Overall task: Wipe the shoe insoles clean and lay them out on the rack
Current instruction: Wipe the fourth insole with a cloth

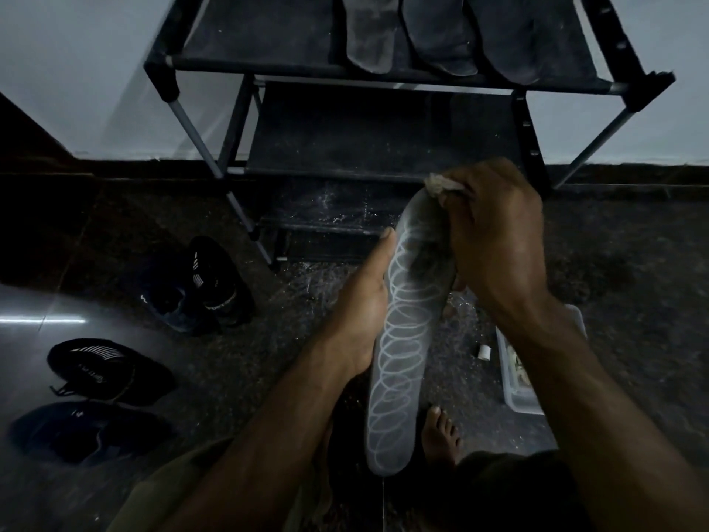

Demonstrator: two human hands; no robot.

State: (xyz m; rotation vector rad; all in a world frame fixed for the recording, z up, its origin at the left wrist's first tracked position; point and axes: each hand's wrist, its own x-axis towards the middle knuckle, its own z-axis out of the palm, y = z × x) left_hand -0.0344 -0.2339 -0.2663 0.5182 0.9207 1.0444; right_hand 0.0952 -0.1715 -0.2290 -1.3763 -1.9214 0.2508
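The insole (403, 339) is gripped along its edge by the left hand (360, 312); a cloth (441, 184) is clutched in the right hand (495, 232); firm, overlapping strokes toe-to-heel are advised.

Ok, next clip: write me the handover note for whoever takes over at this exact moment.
Left hand: holds the grey insole from its left edge, toe end pointing away.
Right hand: grips a cloth, pressing it on the insole's toe end.
Done: three insoles already lie on the rack, top shelf.
Left: finish wiping this insole and lay it beside the others. Four shoes sit on the floor at left; whether they still hold insoles cannot be seen. A plastic tub sits under the right forearm.
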